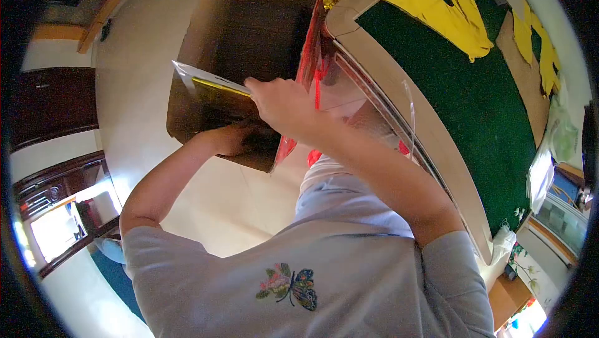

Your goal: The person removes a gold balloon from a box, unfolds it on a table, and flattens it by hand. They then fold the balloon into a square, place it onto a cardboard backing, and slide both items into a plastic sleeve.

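My right hand (281, 106) is closed on one end of a flat clear plastic packet (209, 81) with a yellow strip showing along it. The packet is held tilted across the opening of a tall brown cardboard box (249, 4). My left hand (232, 140) reaches over the near edge of the box, and its fingers are lost in the shadow inside. What the left hand touches there cannot be made out. Red plastic sheeting (307, 57) hangs along the right side of the box.
A curved table with a green top (430, 82) stands to my right. On it lie a large sheet of cut gold foil (430, 1) and a smaller gold piece (544, 48). A translucent plastic bag (563, 135) sits at the far right. Dark wooden cabinets (53, 104) line the left.
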### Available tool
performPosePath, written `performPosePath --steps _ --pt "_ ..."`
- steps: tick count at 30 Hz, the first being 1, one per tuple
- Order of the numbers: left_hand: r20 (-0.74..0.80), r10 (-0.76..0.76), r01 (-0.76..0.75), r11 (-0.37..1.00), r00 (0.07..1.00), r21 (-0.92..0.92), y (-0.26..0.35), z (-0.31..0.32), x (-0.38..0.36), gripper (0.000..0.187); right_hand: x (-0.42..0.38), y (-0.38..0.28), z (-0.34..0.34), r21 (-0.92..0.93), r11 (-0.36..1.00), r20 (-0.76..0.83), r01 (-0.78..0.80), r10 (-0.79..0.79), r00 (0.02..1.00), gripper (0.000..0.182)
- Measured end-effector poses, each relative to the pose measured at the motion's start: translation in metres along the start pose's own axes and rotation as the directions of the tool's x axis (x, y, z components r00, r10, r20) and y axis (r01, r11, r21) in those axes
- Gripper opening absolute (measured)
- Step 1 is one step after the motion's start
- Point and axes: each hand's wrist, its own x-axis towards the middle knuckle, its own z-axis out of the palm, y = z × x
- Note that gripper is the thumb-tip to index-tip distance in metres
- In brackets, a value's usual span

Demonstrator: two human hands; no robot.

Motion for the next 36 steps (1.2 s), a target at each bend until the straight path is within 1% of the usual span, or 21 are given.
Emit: performPosePath --steps 1,3,5,7,9,11,13,14,15,16,17,18,19,20,21,24,27,30,32,33,36 --pt "0.013 -0.054 0.053 0.998 0.998 0.045 0.014 -0.003 -0.003 0.051 0.002 -0.003 0.002 -0.028 1.0 0.027 -0.005 0.006 1.0 0.016" --pt "0.088 -0.125 0.123 0.992 0.988 0.035 0.017 -0.004 -0.003 0.054 0.002 -0.006 0.006 -0.076 0.997 0.077 0.03 -0.024 0.997 0.017" --pt "0.219 -0.137 0.156 0.985 0.966 -0.07 0.006 -0.003 0.008 0.052 0.001 -0.008 0.009 -0.119 0.988 0.119 0.099 -0.085 0.989 0.018" --pt "0.161 -0.097 0.11 0.991 0.982 -0.074 0.001 0.007 0.013 0.042 -0.001 -0.009 0.01 -0.178 0.976 0.205 0.127 -0.089 0.975 0.019" --pt "0.144 -0.146 0.147 0.989 0.979 0.005 0.001 0.009 0.013 0.035 0.001 -0.01 0.013 -0.225 0.966 0.278 0.125 -0.06 0.959 0.02" --pt "0.152 -0.285 0.26 0.951 0.946 0.166 0.038 -0.028 0.0 0.03 0.005 -0.009 0.024 -0.261 0.961 0.339 0.093 0.001 0.941 0.021" --pt "-0.018 -0.47 0.461 0.857 0.883 0.23 0.056 -0.06 -0.017 0.027 0.007 -0.007 0.038 -0.298 0.944 0.379 0.14 -0.018 0.925 0.024" --pt "-0.099 -0.49 0.497 0.824 0.866 0.27 0.067 -0.086 -0.027 0.024 0.008 -0.008 0.042 -0.314 0.935 0.4 0.167 -0.03 0.916 0.027" --pt "-0.179 -0.506 0.536 0.787 0.844 0.306 0.073 -0.103 -0.032 0.022 0.007 -0.01 0.038 -0.266 0.95 0.401 0.162 -0.043 0.915 0.028" --pt "-0.353 -0.345 0.469 0.799 0.87 0.376 0.067 -0.104 -0.035 0.022 0.004 -0.011 0.028 -0.221 0.962 0.401 0.158 -0.057 0.914 0.03" --pt "-0.502 -0.157 0.412 0.791 0.851 0.452 0.057 -0.103 -0.041 0.022 0.002 -0.011 0.019 -0.178 0.972 0.402 0.156 -0.073 0.913 0.032" --pt "-0.61 0.047 0.367 0.761 0.791 0.535 0.052 -0.102 -0.044 0.022 0.0 -0.011 0.015 -0.15 0.976 0.343 0.159 -0.099 0.934 0.033" --pt "-0.447 -0.166 0.407 0.751 0.879 0.521 0.05 -0.1 -0.04 0.023 -0.003 -0.011 0.011 -0.121 0.98 0.279 0.159 -0.12 0.953 0.035" --pt "-0.26 -0.366 0.449 0.731 0.894 0.514 0.051 -0.099 -0.031 0.025 -0.005 -0.008 0.004 -0.098 0.982 0.212 0.164 -0.14 0.967 0.036" --pt "-0.051 -0.537 0.482 0.706 0.842 0.519 0.052 -0.1 -0.026 0.028 -0.008 -0.005 -0.004 -0.06 0.985 0.15 0.164 -0.154 0.977 0.035" --pt "-0.148 -0.368 0.395 0.812 0.918 0.429 0.059 -0.096 -0.036 0.026 -0.021 0.014 -0.033 0.032 0.985 -0.023 0.172 -0.171 0.985 0.03" --pt "-0.192 -0.284 0.339 0.856 0.939 0.391 0.083 -0.098 -0.047 0.018 -0.035 0.037 -0.053 0.1 0.976 -0.151 0.192 -0.176 0.973 0.026" --pt "0.009 -0.361 0.285 0.751 0.933 0.596 0.05 -0.071 -0.025 0.015 -0.05 0.06 -0.077 0.151 0.975 -0.305 0.165 -0.112 0.946 0.019" --pt "0.015 -0.328 0.251 0.752 0.944 0.61 0.041 -0.063 -0.019 0.016 -0.064 0.075 -0.092 0.156 0.981 -0.388 0.113 -0.045 0.921 0.015" --pt "0.022 -0.312 0.233 0.753 0.95 0.615 0.038 -0.059 -0.017 0.016 -0.072 0.082 -0.1 0.196 0.978 -0.393 0.069 0.014 0.919 0.014" --pt "0.137 -0.387 0.216 0.736 0.912 0.641 0.021 -0.058 -0.011 0.018 -0.095 0.096 -0.121 0.285 0.957 -0.403 -0.047 0.164 0.9 0.013"
